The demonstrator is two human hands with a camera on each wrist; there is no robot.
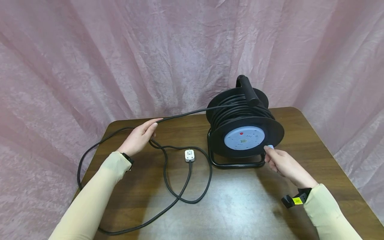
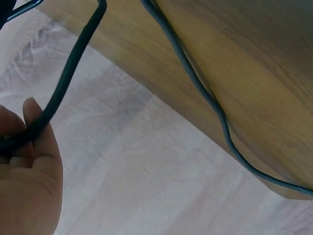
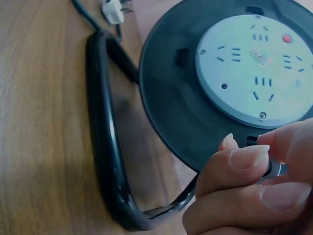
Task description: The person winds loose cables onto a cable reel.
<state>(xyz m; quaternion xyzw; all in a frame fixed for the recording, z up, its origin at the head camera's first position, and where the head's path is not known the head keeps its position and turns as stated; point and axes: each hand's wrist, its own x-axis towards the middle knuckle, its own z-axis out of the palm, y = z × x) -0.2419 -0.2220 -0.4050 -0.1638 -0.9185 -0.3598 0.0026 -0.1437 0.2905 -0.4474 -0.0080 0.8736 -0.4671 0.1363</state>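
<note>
A black cable reel (image 1: 215, 141) stands on its tubular metal frame, right of the table's middle. Black cable (image 1: 192, 112) is wound on its drum and stretches left from there to my left hand (image 1: 138, 136). In the left wrist view the fingers curl round the cable (image 2: 68, 73). My right hand (image 1: 286, 165) pinches a pale knob (image 1: 271, 146) near the lower right rim of the reel's front disc. Its fingers hide most of that knob in the right wrist view. A pale blue socket panel (image 1: 255, 138) with a red button sits at the disc's centre.
A white plug (image 1: 189, 155) on the cable's end lies left of the reel. Loose cable loops (image 1: 166, 166) spread over the wooden table (image 1: 240, 200), and one stretch passes its left edge. A pink curtain (image 1: 168, 60) hangs behind.
</note>
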